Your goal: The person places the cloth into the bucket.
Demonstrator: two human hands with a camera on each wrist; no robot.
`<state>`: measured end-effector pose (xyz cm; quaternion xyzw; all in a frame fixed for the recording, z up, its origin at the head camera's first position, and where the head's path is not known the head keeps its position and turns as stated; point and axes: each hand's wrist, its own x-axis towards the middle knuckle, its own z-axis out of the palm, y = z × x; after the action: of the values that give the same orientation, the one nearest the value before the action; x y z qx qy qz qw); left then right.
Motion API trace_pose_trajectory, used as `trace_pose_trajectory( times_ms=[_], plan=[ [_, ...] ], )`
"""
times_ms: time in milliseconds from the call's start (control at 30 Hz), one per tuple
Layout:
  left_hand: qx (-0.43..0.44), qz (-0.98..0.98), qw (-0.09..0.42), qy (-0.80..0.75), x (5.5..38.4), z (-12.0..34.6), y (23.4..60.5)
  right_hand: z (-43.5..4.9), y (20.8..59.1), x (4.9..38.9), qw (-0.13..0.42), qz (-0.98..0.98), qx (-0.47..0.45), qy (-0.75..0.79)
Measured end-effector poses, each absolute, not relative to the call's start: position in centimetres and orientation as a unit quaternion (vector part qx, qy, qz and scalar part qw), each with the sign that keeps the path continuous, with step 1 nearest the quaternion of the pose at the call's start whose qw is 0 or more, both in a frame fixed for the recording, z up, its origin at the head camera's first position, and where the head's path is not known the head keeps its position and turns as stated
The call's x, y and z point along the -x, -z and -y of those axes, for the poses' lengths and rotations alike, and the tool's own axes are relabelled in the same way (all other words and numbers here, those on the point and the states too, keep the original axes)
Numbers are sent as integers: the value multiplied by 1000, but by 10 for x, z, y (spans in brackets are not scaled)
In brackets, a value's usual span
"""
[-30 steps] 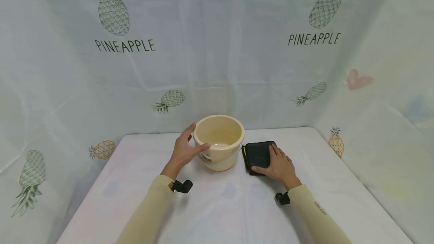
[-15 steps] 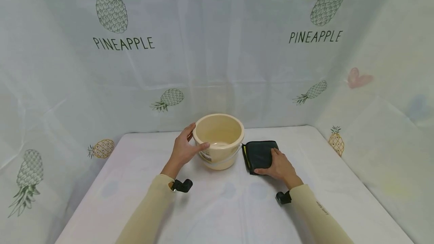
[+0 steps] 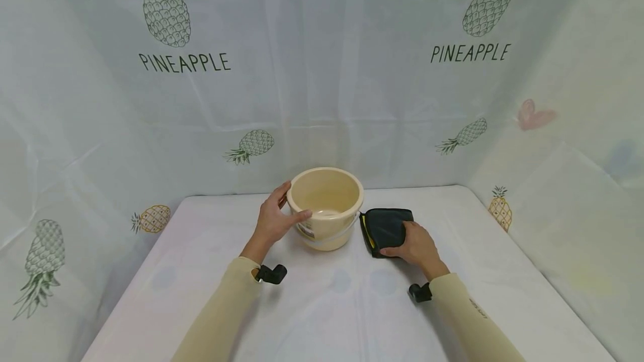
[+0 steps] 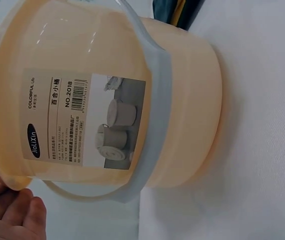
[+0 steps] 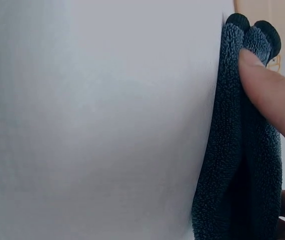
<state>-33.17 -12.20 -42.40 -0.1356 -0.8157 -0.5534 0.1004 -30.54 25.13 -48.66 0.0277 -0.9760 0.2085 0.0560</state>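
Note:
A cream plastic bucket (image 3: 329, 230) with a pale handle stands upright on the table; a printed label (image 4: 85, 120) on its side shows in the left wrist view. My left hand (image 3: 274, 219) holds its rim from the left, the thumb along the near side and the fingers round the far left. Just right of the bucket lies a folded dark towel (image 3: 383, 228) with yellow showing at its left edge. At its right side my right hand (image 3: 415, 244) grips it. In the right wrist view my thumb (image 5: 270, 90) presses the thick terry folds; the other fingers are mostly hidden.
White cloth covers the table (image 3: 322, 312). Behind it and along both sides hangs a curtain (image 3: 322, 82) printed with pineapples, close to the bucket's far side. The towel lies very near the bucket's handle.
My right hand's fingers have drawn back from lying flat across the towel's top to its right edge, now more bent. The left hand and bucket have stayed in place.

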Motion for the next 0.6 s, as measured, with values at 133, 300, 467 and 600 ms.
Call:
trace_pose_trajectory(
  times_ms=[133,300,467,600],
  plan=[
    [135,813,101,557,332,122,425,-250,484,303,58,975,-22,-213],
    [133,810,99,563,332,122,425,-248,483,301,66,972,-11,-225],
    [130,807,98,567,333,121,425,-248,481,301,65,969,7,-237],
    [135,805,101,569,332,121,425,-248,480,301,68,968,13,-240]
  ],
)
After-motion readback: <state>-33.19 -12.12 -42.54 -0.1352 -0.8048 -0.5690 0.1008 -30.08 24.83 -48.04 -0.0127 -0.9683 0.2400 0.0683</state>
